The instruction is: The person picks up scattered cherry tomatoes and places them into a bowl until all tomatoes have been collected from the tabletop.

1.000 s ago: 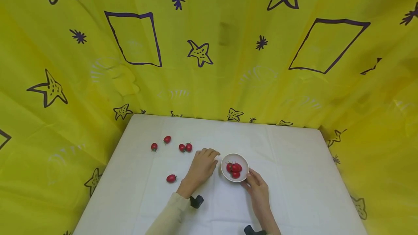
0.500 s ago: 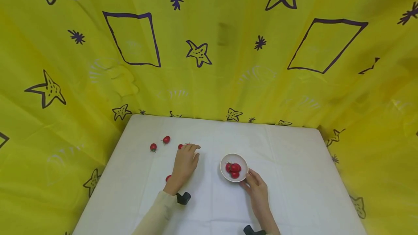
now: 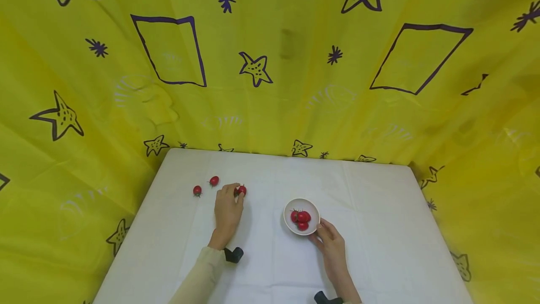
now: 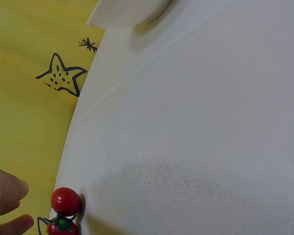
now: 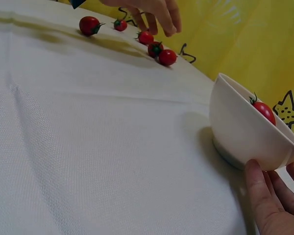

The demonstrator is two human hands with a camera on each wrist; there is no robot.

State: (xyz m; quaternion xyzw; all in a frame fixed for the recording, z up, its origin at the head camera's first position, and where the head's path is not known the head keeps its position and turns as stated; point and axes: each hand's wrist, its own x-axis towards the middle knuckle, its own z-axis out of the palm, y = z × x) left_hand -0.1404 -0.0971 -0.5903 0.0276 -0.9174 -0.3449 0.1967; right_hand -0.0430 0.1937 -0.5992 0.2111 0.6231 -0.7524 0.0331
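My left hand [image 3: 228, 210] hovers over two cherry tomatoes lying side by side, its thumb and fingers parted around the red tomato [image 3: 242, 191]. In the left wrist view a gap shows between the fingertips [image 4: 22, 189] and the nearer tomato [image 4: 65, 201]. My right hand [image 3: 333, 247] holds a small white bowl [image 3: 310, 206] by its right side, with the thumb and fingers against the wall and rim. Several cherry tomatoes [image 3: 301, 217] with green stems lie heaped in the bowl. From the right wrist view, the bowl [image 5: 245, 127] appears tilted, with one tomato [image 5: 264, 112] showing above its rim.
Two more cherry tomatoes, one at the left [image 3: 197, 191] and one farther back [image 3: 214, 181], lie on the white-covered table [image 3: 379, 229]. Another tomato [image 5: 89, 25], hidden by the left arm in the head view, lies nearer. A yellow patterned curtain [image 3: 270, 107] encloses the table.
My left hand has moved left from beside the bowl to the tomato pair, its forearm covering the near tomato. The right hand and bowl have stayed in place.
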